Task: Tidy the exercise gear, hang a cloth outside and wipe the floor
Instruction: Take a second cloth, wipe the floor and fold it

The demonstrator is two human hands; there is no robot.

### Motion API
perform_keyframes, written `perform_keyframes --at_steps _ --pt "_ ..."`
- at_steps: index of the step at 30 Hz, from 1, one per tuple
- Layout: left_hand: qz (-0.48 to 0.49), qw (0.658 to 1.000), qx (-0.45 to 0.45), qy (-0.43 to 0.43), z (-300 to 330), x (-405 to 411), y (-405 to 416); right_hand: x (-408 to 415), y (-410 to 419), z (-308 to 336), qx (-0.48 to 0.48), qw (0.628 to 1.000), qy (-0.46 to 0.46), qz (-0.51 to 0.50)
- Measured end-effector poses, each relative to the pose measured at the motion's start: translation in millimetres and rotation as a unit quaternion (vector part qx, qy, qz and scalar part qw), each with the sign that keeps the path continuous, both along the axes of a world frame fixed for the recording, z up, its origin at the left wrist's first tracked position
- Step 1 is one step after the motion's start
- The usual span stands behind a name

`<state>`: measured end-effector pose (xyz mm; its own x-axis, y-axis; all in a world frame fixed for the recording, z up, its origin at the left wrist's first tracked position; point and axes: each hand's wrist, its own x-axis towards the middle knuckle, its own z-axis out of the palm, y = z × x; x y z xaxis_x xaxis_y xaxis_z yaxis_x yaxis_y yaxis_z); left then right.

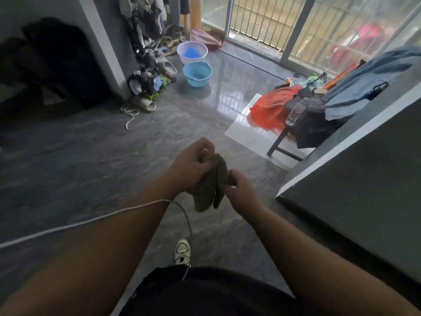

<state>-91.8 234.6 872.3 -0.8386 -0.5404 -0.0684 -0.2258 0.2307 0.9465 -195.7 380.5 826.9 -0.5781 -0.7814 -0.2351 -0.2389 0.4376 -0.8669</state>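
Arms: both forearms point(127, 242) are bare to the lower edge of the view, with no sleeve, watch or band showing on either.
Left hand point(190, 166): bare, no glove and no ring visible.
Right hand point(242, 190): bare, likewise ungloved.
Lower garment point(205, 293): black, plain, filling the bottom middle of the view.
Shoe point(182, 250): one white sneaker with black trim.
Cable point(91, 222): a thin white cord crosses the left forearm and loops down to the black garment.
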Motion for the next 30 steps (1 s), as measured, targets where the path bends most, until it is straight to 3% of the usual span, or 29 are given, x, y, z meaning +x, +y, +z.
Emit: perform_keyframes --at_steps 5,9,16,21,26,30 --pt "-0.078 0.994 -0.030 -0.066 -2.4 -63.5 -69.2 -56.5 -48.8 -8.5 0.008 0.996 -0.009 -0.085" --pt "-0.055 0.989 -0.106 -0.086 -8.8 -113.1 -105.6 -107.0 -67.7 -22.3 0.040 0.993 -0.012 -0.108" --pt "-0.008 0.995 -0.048 -0.082 -34.4 -230.2 -130.7 -217.3 -89.8 -54.2 0.096 0.987 0.028 -0.128" --pt "-0.025 0.989 -0.058 -0.130 -63.5 -339.5 -145.7 -325.2 -86.9 -90.9 0.134 0.986 0.028 -0.094" --pt "-0.003 0.985 0.000 -0.171 -108.9 -429.7 -161.0 -423.7 -87.6 -123.2 0.188 0.982 -0.006 -0.006" --pt "0.004 0.986 0.024 -0.166 -162.8 -482.9 -176.1 -486.5 -100.6 -178.1 0.253 0.965 0.055 0.037"
